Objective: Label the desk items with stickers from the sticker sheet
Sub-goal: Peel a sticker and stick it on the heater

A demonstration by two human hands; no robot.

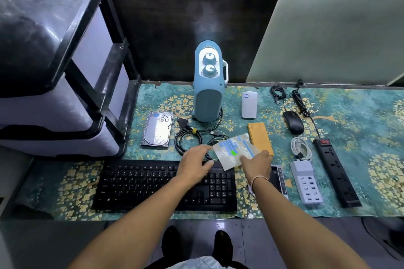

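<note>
- Right now your right hand (256, 165) pinches the sticker sheet (235, 150) by its near right corner, holding it tilted above the desk (360, 102) just past the keyboard (142, 183).
- Your left hand (195, 165) hovers half open over the keyboard's far edge, fingertips (206, 147) at the sheet's left corner, gripping nothing you can see.
- Behind the sheet lie a coiled black cable (188, 140) and an orange box (260, 136); a hard drive (157, 129) sits further left.
</note>
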